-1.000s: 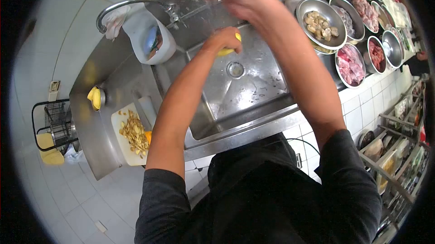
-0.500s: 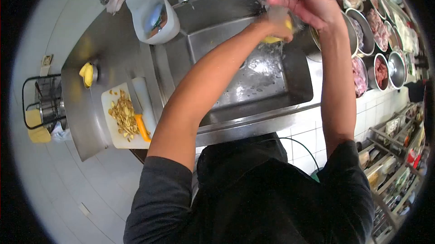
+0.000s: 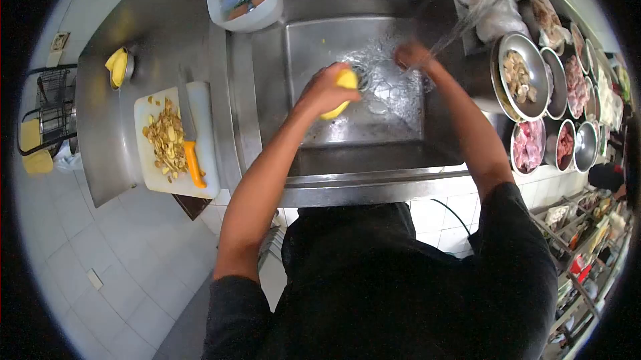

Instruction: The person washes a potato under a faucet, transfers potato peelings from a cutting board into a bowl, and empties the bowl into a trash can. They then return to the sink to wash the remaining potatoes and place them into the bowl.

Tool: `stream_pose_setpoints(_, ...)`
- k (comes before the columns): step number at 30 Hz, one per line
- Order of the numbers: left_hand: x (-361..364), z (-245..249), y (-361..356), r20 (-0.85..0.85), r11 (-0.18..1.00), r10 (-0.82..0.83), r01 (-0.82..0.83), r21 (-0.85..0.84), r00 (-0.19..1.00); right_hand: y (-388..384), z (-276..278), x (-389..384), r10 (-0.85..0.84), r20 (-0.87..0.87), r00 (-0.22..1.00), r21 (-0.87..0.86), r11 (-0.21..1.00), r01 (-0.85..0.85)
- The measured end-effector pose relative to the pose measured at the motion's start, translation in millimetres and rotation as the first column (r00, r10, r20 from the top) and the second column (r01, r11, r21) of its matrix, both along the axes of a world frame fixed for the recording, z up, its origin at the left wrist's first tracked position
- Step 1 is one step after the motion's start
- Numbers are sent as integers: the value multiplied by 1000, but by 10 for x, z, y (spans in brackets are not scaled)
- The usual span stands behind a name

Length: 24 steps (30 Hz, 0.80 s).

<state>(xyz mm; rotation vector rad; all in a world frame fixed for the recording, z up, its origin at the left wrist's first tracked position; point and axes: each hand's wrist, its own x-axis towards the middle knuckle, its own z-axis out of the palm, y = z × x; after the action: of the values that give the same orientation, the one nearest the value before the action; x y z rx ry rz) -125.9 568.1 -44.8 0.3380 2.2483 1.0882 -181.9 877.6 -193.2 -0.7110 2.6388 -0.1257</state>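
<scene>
My left hand is over the left part of the steel sink, its fingers wrapped round a bright yellow object. The hand covers much of the object, and its kind is unclear. Beyond it to the right, my right hand is low in the sink, where the water stream comes down. Motion and splashing smear its fingers. Water splashes and spreads over the sink floor between both hands.
Left of the sink, a white cutting board bears peelings and an orange-handled knife. Beyond it stands a small bowl of yellow pieces. A white container sits at the back left. Metal bowls of meat crowd the right side.
My hands have moved apart and down into the sink, the left keeping the yellow object. My right hand has dropped from above the sink's back edge. The view has shifted.
</scene>
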Motion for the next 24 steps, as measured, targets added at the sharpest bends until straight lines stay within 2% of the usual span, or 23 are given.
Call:
stream_pose_setpoints(1,118,25,-185,67,996,88,-90,28,994,297,-840,208,-128,-29,991,24,991,128)
stream_pose_setpoints(4,470,343,-634,269,912,320,-372,174,909,358,-1126,1056,-531,145,835,186,843,504)
stream_pose_setpoints(5,562,422,-747,310,879,383,-446,167,870,283,-1063,1221,-217,213,953,345,929,134)
stream_pose_setpoints(6,649,486,-849,351,840,444,-520,157,824,164,-1189,1383,-155,357,921,332,943,30)
stream_pose_setpoints(7,746,521,-949,390,795,502,-589,144,772,12,-1346,1542,-136,490,861,292,956,-15)
stream_pose_setpoints(8,854,542,-1038,379,767,528,-619,172,760,-196,-1468,1673,-150,567,810,243,970,9)
stream_pose_setpoints(10,952,531,-1180,343,695,591,-677,242,730,-685,-1624,1695,-151,599,786,121,988,97)
stream_pose_setpoints(11,967,582,-1215,402,645,614,-725,240,679,-951,-1691,1649,-153,602,784,65,988,143)
stream_pose_setpoints(13,1002,767,-1238,518,529,647,-819,223,559,-1377,-1719,1329,-174,548,818,-2,978,208)
stream_pose_setpoints(16,1015,759,-1292,534,463,664,-849,255,523,-1534,-1584,644,-263,433,862,-24,953,303)
stream_pose_setpoints(18,1009,773,-1279,528,468,652,-836,285,545,-1268,-1434,240,-251,356,900,24,965,260)
stream_pose_setpoints(21,971,703,-1199,473,547,639,-791,274,606,-735,-992,-92,84,185,979,146,983,-112)
stream_pose_setpoints(24,865,536,-860,507,659,519,-700,275,688,-667,-115,-201,390,127,912,121,906,-405)
